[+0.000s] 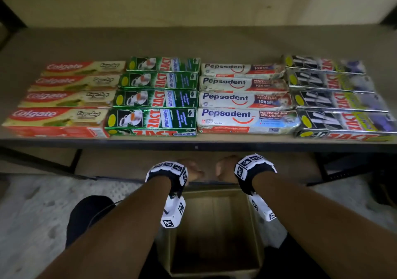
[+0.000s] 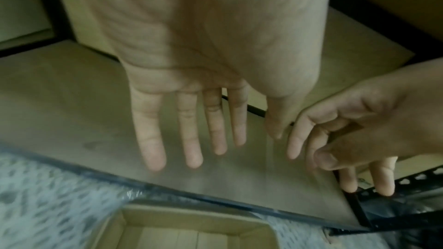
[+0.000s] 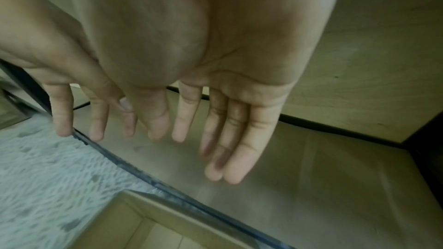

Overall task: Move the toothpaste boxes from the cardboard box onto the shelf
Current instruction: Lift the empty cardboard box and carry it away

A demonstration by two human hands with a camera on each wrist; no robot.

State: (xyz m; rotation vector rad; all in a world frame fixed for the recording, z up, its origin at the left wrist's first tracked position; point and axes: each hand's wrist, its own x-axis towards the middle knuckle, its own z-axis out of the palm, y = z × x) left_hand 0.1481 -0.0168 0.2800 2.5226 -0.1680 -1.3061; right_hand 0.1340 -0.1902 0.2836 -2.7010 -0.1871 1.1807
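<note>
Four columns of toothpaste boxes lie flat on the shelf (image 1: 193, 42): Colgate boxes (image 1: 64, 98) at the left, green Zact boxes (image 1: 156, 98), Pepsodent boxes (image 1: 245, 98), and black Zact boxes (image 1: 339, 100) at the right. Below the shelf's front edge, the cardboard box (image 1: 214, 235) stands open, with only its bare bottom showing. My left hand (image 1: 191, 171) (image 2: 189, 130) and right hand (image 1: 225, 169) (image 3: 215, 130) hover side by side above the box's far rim. Both have straight, relaxed fingers and hold nothing.
A lower brown shelf board (image 2: 72, 101) (image 3: 311, 177) lies under my fingers, edged by a black metal frame (image 1: 335, 171). A white speckled floor covering (image 1: 43, 203) surrounds the box. My dark-clothed knee (image 1: 86, 214) is left of the box.
</note>
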